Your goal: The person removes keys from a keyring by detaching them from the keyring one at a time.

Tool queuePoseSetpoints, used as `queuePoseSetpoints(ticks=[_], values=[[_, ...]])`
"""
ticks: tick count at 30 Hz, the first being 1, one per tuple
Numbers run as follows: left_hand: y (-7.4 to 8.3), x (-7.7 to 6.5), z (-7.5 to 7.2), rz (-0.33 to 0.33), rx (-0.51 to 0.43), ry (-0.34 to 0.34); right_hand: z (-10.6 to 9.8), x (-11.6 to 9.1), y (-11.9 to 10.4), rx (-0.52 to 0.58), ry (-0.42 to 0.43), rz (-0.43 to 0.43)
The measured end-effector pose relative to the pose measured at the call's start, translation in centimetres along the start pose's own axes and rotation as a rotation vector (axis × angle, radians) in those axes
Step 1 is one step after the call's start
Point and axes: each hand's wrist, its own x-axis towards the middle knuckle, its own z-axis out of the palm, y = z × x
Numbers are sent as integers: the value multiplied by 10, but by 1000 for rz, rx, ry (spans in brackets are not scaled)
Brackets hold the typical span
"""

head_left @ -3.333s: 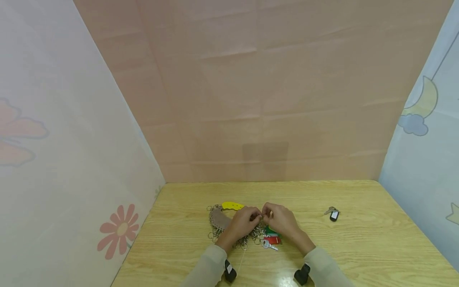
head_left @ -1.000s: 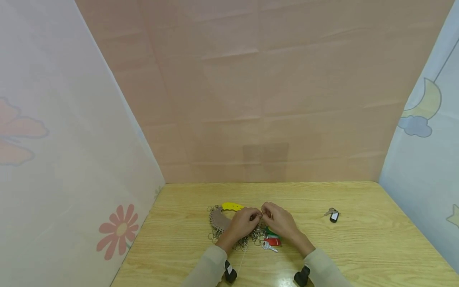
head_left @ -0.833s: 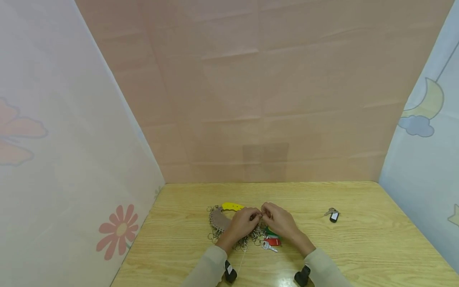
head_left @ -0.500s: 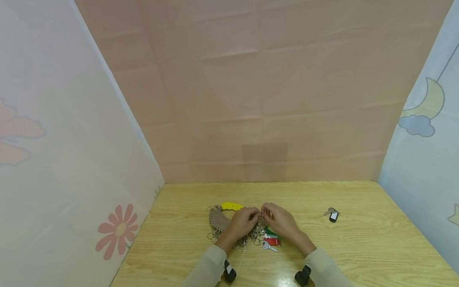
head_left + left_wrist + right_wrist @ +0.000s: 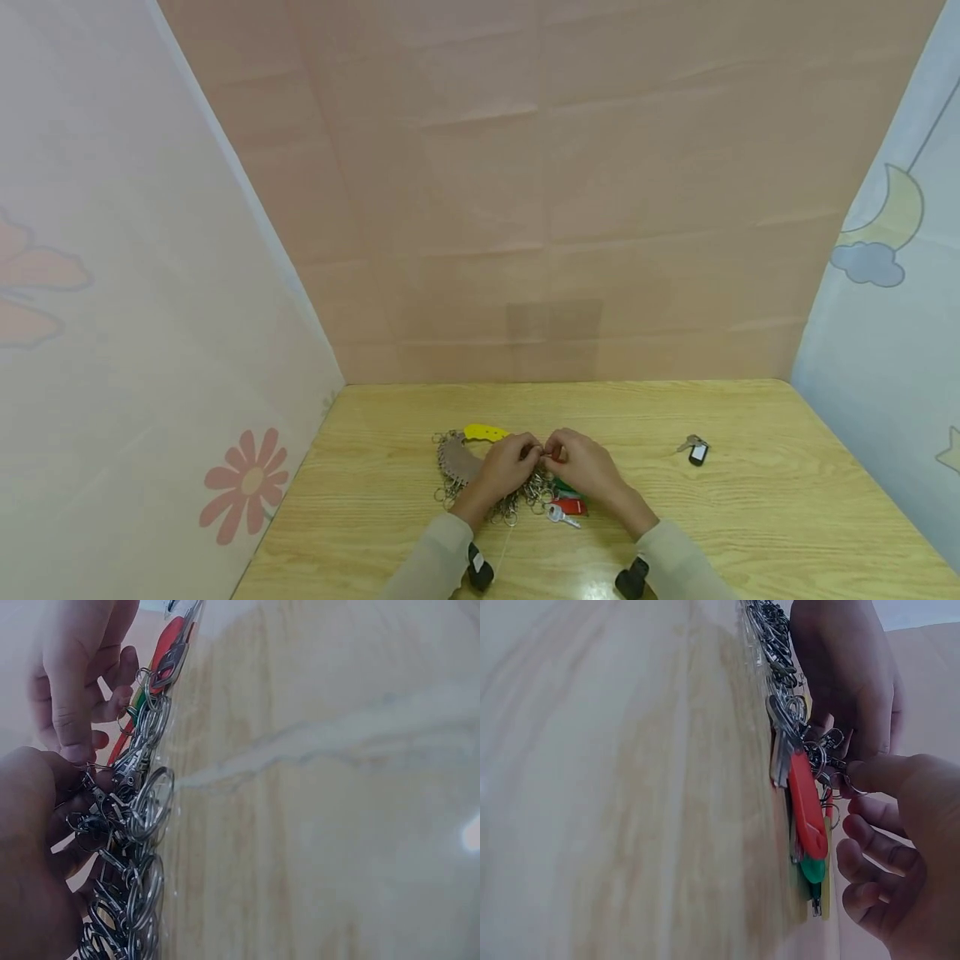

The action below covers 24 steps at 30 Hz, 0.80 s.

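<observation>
A crescent-shaped grey-brown piece (image 5: 459,461) lies on the table, its edge lined with metal swivel clasps and split rings (image 5: 150,806). My left hand (image 5: 510,462) pinches a clasp with a ring at its inner end. Facing it, my right hand (image 5: 588,465) pinches a thin split ring (image 5: 853,784) between thumb and forefinger, its other fingers loosely bent. Just below the hands lie a red key tag (image 5: 572,506), a silver key (image 5: 562,516) and a green tag (image 5: 812,868). The fingers partly hide the ring and clasp.
A yellow curved piece with small holes (image 5: 486,432) lies behind my left hand. Further right are a key (image 5: 690,442) and a black tag with a white label (image 5: 698,453). Cloth walls border the wooden table (image 5: 787,500).
My right hand has dipped slightly and its fingers have shifted at the ring, staying against the left fingertips. My left hand has barely moved; the tags and keys lie where they were.
</observation>
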Motion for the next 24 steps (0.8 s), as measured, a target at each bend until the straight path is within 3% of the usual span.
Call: queuePoseSetpoints(ticks=[6,14,24], values=[[0,0,-2,-32,-33,-22,1,1,0,-34,-22,-5],[0,-1,-4,-74,-168,-33,5,1,0,-84,-30,-6],[-1,0,-6,-73,-225,-27,8,3,-1,-102,-13,-5]])
